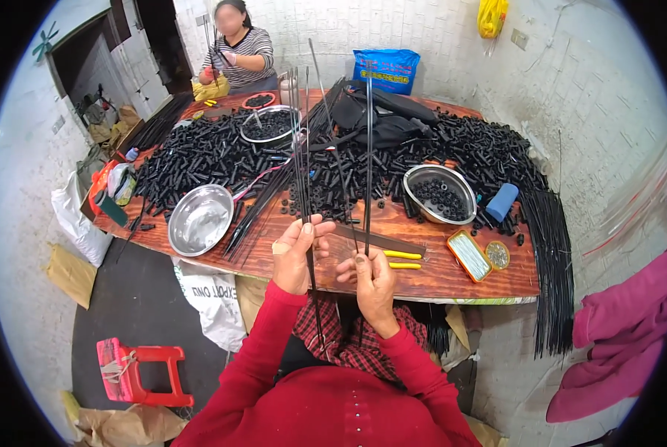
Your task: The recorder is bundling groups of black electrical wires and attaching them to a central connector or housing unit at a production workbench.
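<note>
Reddish wooden tabletop (434, 284) up front, heaped with black tubular parts (207, 149), and above its near edge, two hands at work! Left hand (300, 249) pinches a thin black bundle (306, 179) near upright; right hand (374, 274) clamps slim black rods (369, 149) alongside. Looks like sorting rods between hands; the next move calls for light fingertips and separated shafts.

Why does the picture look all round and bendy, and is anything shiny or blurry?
Head view: fisheye lens, so black corners and a curved front edge on the table; head view: glare gleams in the silver bowl at left; head view: left hand and right hand look fairly sharp.
</note>
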The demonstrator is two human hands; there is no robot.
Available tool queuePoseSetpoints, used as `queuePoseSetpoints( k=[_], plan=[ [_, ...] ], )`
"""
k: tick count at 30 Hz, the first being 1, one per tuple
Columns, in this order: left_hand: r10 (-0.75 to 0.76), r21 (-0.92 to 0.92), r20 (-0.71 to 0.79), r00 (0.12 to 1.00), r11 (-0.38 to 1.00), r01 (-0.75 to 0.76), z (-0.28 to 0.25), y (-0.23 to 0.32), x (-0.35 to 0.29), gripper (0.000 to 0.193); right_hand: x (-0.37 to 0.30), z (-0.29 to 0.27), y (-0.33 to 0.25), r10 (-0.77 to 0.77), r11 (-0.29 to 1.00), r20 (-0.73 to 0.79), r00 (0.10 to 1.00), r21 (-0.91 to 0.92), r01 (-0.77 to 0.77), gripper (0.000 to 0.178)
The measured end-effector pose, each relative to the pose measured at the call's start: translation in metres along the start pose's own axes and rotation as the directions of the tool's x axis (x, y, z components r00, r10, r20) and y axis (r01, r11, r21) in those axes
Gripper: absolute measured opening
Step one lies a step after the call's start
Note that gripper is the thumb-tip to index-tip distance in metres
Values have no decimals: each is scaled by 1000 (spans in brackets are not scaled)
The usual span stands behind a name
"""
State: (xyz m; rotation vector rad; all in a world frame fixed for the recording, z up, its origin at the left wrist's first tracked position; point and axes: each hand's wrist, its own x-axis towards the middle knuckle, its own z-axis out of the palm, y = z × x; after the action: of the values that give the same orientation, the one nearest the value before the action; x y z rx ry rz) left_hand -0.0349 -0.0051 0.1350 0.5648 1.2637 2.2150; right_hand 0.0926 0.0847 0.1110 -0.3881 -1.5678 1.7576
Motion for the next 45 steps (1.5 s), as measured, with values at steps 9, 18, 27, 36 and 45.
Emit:
queuePoseSetpoints(
  k=[9, 18, 27, 36, 45],
  plan=[
    [-20, -80, -15, 1000, 997, 19, 24, -17, 2, 28, 1, 1, 3, -23, 996, -30, 999, -89, 21, 13],
    [-47, -141, -5, 999, 989, 45, 32, -22, 2, 24, 1, 1, 8, -157, 954, -58, 986, -267, 136, 11],
    [-60, -213, -17, 998, 976, 55, 31, -24, 1, 23, 0, 5, -3, -94, 916, -47, 994, -395, 68, 11],
    [-35, -178, -10, 999, 984, 32, 31, -31, 3, 21, 0, 6, 4, -237, 872, 14, 971, -437, 220, 10],
    [-48, -133, 23, 999, 990, 51, 39, -33, -2, 20, -3, -2, 12, -185, 890, 19, 983, -421, 176, 15]
  ],
)
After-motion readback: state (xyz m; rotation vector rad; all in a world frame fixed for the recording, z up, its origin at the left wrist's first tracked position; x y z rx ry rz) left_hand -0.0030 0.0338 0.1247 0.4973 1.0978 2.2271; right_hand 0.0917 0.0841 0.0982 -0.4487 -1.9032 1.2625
